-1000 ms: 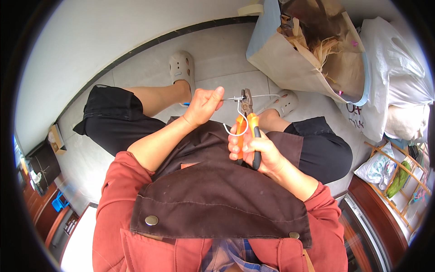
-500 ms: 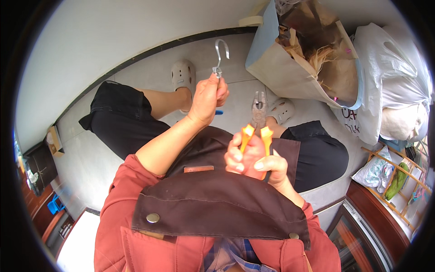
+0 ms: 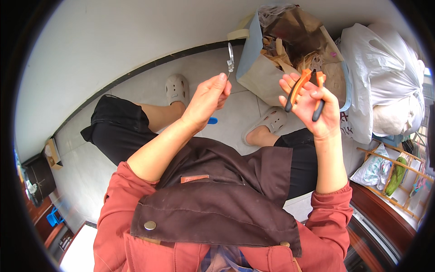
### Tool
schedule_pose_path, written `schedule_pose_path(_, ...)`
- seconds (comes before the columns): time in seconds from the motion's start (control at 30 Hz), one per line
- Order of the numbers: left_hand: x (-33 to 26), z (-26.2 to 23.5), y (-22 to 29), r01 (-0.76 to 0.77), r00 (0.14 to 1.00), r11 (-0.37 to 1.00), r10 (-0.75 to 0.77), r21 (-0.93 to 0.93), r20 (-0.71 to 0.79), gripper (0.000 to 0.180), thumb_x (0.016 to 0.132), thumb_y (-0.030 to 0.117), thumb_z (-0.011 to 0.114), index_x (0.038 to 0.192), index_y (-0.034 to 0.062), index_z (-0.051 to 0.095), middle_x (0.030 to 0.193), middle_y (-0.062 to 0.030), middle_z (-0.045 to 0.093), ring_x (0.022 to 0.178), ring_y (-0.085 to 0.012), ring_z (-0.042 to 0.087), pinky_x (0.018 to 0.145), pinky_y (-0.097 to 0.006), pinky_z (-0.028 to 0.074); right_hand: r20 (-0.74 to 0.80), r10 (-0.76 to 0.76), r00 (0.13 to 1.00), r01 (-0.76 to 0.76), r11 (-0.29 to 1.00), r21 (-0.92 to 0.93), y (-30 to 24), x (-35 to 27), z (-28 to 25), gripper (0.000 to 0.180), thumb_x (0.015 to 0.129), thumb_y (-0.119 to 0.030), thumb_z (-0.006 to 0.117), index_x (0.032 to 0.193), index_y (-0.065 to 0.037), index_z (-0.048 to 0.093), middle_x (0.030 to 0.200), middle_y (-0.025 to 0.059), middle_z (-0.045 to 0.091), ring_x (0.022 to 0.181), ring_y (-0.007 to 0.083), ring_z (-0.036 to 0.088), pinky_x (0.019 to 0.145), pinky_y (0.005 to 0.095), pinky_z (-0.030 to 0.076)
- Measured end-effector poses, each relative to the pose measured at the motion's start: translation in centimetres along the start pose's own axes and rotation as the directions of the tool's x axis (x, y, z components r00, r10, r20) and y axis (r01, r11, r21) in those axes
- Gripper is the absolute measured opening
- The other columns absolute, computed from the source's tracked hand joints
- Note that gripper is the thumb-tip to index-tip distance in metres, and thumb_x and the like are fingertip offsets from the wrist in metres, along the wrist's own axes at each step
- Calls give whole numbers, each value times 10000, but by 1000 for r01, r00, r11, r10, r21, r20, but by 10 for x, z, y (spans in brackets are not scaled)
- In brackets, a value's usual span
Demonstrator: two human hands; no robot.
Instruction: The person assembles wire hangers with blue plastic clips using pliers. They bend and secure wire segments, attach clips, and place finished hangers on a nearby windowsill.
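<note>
I had the hook [image 3: 230, 56] at 12 o'clock, its thin stem pinched in the left hand [image 3: 206, 99]. At 2 o'clock the right hand [image 3: 307, 108] was spread, palm up, the pliers [image 3: 298, 86] lying across it. With so slack a hold, I judged, a tilt could drop them, perhaps into the bag [image 3: 265, 80] beyond; a weak pinch could let the hook twist. Half a second earlier, the pliers were nearer the middle.
</note>
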State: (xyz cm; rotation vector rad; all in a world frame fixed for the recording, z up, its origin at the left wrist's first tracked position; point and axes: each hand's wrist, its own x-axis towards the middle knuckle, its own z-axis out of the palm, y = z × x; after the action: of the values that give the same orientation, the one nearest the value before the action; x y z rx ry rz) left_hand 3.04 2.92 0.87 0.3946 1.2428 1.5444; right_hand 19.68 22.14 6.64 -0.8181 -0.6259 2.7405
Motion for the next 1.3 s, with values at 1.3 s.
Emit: schedule_pose_path(1.3,46,78,54,381,921,886,-337,-264,197,199,952,274,416,830,122,456,548,79,239,451,-32,179,381,-183,157,306,-706,638,177,-253,-951,38,26,-6,574,616,36,611,1139,-18,382,1007,173,457,946,356,474,785,427,395)
